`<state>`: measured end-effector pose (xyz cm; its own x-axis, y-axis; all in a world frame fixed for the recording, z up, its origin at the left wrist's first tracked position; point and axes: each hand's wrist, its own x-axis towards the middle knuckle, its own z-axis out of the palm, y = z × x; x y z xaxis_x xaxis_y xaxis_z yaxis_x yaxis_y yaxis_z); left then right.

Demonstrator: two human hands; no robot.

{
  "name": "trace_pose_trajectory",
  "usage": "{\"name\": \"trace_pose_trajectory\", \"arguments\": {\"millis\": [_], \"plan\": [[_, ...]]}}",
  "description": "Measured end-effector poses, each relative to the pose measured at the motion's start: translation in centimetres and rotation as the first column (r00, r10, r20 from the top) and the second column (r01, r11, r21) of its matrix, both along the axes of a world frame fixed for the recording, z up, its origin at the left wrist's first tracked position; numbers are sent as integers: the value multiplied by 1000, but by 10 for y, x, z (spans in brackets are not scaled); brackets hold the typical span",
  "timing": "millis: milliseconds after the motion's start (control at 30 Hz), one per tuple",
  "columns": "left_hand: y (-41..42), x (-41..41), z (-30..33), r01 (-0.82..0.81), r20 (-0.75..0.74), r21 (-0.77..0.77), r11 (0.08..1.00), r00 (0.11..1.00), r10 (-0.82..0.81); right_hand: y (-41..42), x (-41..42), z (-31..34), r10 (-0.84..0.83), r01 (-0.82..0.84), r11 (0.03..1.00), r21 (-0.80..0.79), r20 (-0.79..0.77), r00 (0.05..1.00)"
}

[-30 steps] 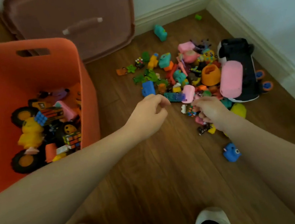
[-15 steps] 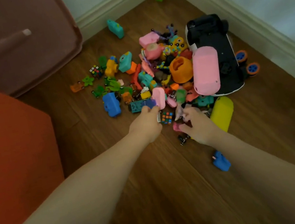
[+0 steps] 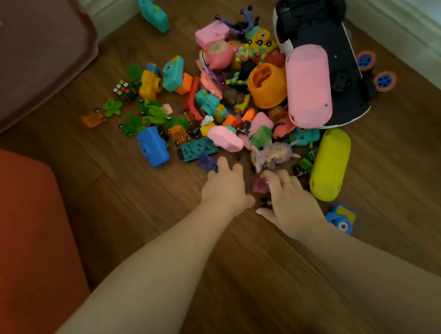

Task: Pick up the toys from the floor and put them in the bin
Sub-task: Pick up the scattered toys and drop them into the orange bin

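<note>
A heap of small plastic toys (image 3: 220, 102) lies on the wooden floor. The orange bin (image 3: 11, 216) stands at the left; only its outer wall shows. My left hand (image 3: 225, 186) lies palm down at the heap's near edge, its fingers stretched toward a small purple toy (image 3: 207, 163). My right hand (image 3: 289, 199) is next to it, with its fingers straight beside a pink translucent toy (image 3: 260, 185) and its thumb spread apart. A tiny black car (image 3: 264, 203) sits between that thumb and the fingers. A pale doll figure (image 3: 272, 155) lies just beyond both hands.
A yellow capsule (image 3: 330, 166) and a blue camera toy (image 3: 340, 218) lie right of my right hand. A pink capsule (image 3: 307, 85) leans on a black-and-white toy car (image 3: 318, 42) by the skirting board. A maroon container (image 3: 5, 57) stands at the back left.
The view has swung right and closer, so the bin's inside has left the frame. Both hands have come down to the heap's near edge and their fingers have uncurled.
</note>
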<state>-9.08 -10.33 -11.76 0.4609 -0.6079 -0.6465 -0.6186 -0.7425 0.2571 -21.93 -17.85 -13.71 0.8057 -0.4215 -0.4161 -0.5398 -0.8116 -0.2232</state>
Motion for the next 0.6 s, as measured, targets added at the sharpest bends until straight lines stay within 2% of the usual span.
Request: {"name": "trace_pose_trajectory", "arguments": {"millis": [100,167,267,367,400,433,467,500,533,567,600], "plan": [[12,1,-1,92,9,-1,996,996,-92,10,5,4,-69,71,997,27,-69,995],[19,3,-2,122,-3,2,993,993,-122,16,9,7,-58,61,997,49,-77,995],[28,8,2,59,-83,5,998,995,-58,18,14,10,-51,58,994,93,-75,996],[35,10,10,-191,-237,-22,981,955,180,13,17,8,-128,140,969,202,-70,989],[36,9,14,-341,-322,-9,940,891,321,12,19,9,-202,208,939,274,-52,978],[35,6,20,-514,-426,45,857,766,482,12,21,10,-322,315,877,362,-41,946],[34,3,25,-657,-515,131,743,595,617,12,24,14,-488,454,753,476,-59,871],[36,1,32,-751,-591,221,622,404,698,15,27,21,-662,590,538,601,-132,738],[39,1,38,-804,-661,290,520,224,716,17,29,29,-778,663,266,700,-250,576],[41,1,43,-833,-721,336,440,73,689,17,31,35,-817,659,7,752,-375,437],[46,4,48,-853,-765,358,380,-34,644,20,31,43,-802,601,-188,777,-474,362]]}}
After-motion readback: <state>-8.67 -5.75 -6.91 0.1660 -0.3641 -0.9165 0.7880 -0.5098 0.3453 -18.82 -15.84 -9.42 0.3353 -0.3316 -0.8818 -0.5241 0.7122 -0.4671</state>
